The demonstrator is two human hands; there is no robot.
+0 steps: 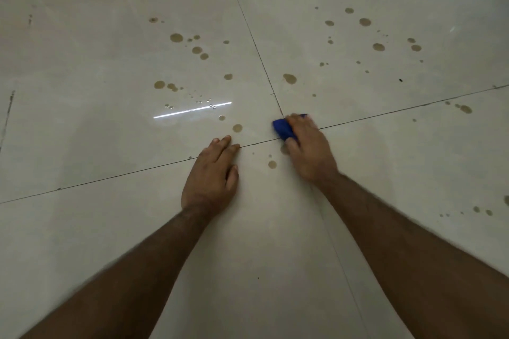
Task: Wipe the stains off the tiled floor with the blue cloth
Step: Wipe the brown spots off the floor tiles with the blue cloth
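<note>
1. Blue cloth sits bunched under the right hand, right at the cross of grout lines where four tiles meet; thumb and fingers curl over the wad and pinch it against the tiled floor.
2. Left hand lies flat, fingers straight and together, just left of that cross, holding nothing (a brace, by the look of it).
3. Nearest work: a brown spot below the cross, between the two hands, and a faint smear beside the right thumb. Press the cloth flat and draw it over these first, lifting liquid rather than pushing it along.
4. Next, the spot just left of the cross, beyond the left fingertips.
5. Larger clusters lie well beyond the cross, up-left and up-right. Work outward toward them; refold to a clean face when the wad gets soaked, or it will likely streak.
6. Keep the left palm off wet patches.
</note>
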